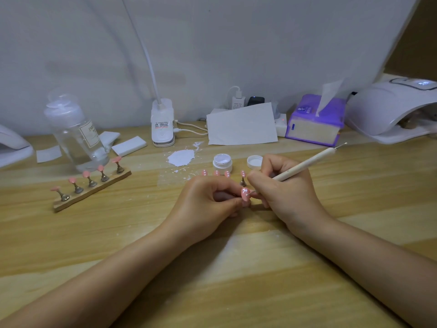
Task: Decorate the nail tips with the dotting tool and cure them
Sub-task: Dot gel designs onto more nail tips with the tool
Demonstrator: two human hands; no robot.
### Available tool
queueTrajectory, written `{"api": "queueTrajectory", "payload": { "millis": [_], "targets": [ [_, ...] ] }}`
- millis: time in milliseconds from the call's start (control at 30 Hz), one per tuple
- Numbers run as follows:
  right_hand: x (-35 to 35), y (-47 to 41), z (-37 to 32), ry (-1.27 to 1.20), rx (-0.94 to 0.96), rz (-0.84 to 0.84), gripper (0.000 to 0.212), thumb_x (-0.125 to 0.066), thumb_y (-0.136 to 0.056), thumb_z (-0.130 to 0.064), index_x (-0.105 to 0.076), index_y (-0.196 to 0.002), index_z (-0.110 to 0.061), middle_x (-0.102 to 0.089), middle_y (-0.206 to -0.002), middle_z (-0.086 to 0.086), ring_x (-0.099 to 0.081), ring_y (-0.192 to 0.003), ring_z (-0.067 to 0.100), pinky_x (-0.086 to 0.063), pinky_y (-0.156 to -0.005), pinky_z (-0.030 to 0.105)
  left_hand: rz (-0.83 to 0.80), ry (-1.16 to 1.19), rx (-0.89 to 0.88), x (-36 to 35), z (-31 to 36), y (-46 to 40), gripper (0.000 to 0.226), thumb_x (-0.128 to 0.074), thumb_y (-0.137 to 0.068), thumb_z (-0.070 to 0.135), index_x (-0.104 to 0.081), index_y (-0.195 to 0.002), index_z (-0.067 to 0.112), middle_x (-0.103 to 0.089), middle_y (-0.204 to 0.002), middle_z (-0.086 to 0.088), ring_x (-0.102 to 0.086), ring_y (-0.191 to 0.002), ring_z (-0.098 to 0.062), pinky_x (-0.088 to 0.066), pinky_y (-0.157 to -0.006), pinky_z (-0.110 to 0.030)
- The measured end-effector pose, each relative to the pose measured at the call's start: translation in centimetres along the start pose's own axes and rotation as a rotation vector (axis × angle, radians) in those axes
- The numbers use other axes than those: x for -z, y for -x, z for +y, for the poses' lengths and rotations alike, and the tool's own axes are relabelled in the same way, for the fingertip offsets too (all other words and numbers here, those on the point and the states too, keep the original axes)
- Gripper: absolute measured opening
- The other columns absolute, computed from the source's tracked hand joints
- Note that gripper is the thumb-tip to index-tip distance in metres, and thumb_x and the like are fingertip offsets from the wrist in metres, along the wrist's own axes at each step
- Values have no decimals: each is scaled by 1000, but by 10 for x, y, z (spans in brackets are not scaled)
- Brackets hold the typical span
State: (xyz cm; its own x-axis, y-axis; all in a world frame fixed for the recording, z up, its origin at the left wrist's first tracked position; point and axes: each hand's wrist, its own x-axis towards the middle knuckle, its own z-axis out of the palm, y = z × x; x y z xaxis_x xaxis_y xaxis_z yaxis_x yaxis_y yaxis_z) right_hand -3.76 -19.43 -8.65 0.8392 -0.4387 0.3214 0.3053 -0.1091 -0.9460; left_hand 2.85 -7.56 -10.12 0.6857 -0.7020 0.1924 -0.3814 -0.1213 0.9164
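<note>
The left hand (208, 200) pinched a pink nail tip (244, 193) between curled fingers at the counter's (94, 233) centre, while the right hand (283, 188) gripped the dotting tool (305, 165) like a pen, its point touching that tip. Four dotted tips (216, 173) stood just behind at 12 o'clock before an open white gel pot (221, 163); the curing lamp (392, 110) sat at 2 o'clock, and a wooden rack (91, 188) of five plain pink tips at 10 o'clock.

Soft, even overhead light, faint shadows under the forearms, slight blur throughout, and wide-angle bending at the edges.
</note>
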Motion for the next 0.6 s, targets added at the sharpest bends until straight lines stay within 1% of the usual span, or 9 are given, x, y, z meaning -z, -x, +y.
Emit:
{"api": "queueTrajectory", "payload": {
  "millis": [67, 133, 200, 267, 333, 400, 467, 533, 600],
  "targets": [
    [0, 0, 0, -8, 1, 4, 41, -46, -75, 18, -29, -51, -10, -30, -30, -12, -40, -25, 1, -40, -40, 14, 4, 0, 0, 0, 0, 0, 22, -69, -76, 1, -72, -69, 22, -71, -74, -13, -63, -66, -13, -55, -67, -32],
    [0, 0, 0, -1, 2, 7, 40, -47, -75, 17, -29, -51, -10, -31, -30, -12, -40, -25, 2, -41, -41, 15, 10, 1, 2, 0, 0, 0, 22, -69, -76, 2, -72, -69, 22, -72, -74, -11, -64, -67, -14, -55, -67, -31],
    [0, 1, 0, 8, 0, 1, 41, -48, -75, 16, -29, -50, -10, -32, -28, -11, -40, -25, 1, -38, -40, 13, 6, 3, 3, 0, 0, 0, 21, -69, -76, 1, -71, -69, 20, -72, -72, -9, -63, -63, -10, -54, -64, -25],
    [0, 1, 0, 16, 5, -5, 42, -47, -76, 17, -29, -50, -11, -34, -27, -10, -40, -25, 1, -37, -39, 13, -2, -3, 1, 0, 2, 0, 20, -69, -76, 0, -71, -70, 19, -71, -69, -7, -60, -57, -4, -51, -60, -16],
    [0, 1, 0, 8, 11, -3, 42, -46, -76, 19, -30, -51, -11, -32, -27, -10, -40, -25, 1, -38, -39, 13, -5, -13, -1, 0, 3, 1, 19, -69, -76, 0, -71, -71, 18, -71, -67, -5, -58, -53, -1, -48, -59, -11],
    [0, 0, -1, 0, 9, -3, 42, -46, -75, 19, -30, -51, -11, -31, -28, -10, -40, -25, 1, -37, -39, 12, -2, -17, -4, 0, 4, 1, 18, -69, -76, 0, -71, -72, 17, -71, -68, -7, -58, -54, -1, -49, -59, -12],
    [0, 0, -1, 1, 7, -14, 42, -46, -76, 19, -30, -51, -11, -33, -27, -9, -40, -25, 1, -37, -39, 12, 1, -21, -11, 0, 4, 1, 19, -69, -76, 0, -71, -71, 18, -71, -69, -10, -59, -55, -3, -49, -61, -15],
    [0, 1, -1, 2, 10, -20, 42, -46, -76, 19, -30, -51, -11, -34, -26, -9, -39, -25, 1, -37, -38, 10, 0, -25, -16, 0, 3, 1, 20, -69, -76, 1, -71, -70, 20, -71, -67, -7, -59, -55, -4, -49, -61, -16],
    [0, 0, 0, -2, 11, -10, 42, -46, -76, 19, -30, -51, -11, -32, -28, -11, -39, -25, 1, -37, -37, 10, 0, -25, -17, 0, 3, 1, 21, -70, -76, 1, -71, -70, 21, -70, -65, -2, -59, -53, -2, -48, -59, -12]
  ]
}}
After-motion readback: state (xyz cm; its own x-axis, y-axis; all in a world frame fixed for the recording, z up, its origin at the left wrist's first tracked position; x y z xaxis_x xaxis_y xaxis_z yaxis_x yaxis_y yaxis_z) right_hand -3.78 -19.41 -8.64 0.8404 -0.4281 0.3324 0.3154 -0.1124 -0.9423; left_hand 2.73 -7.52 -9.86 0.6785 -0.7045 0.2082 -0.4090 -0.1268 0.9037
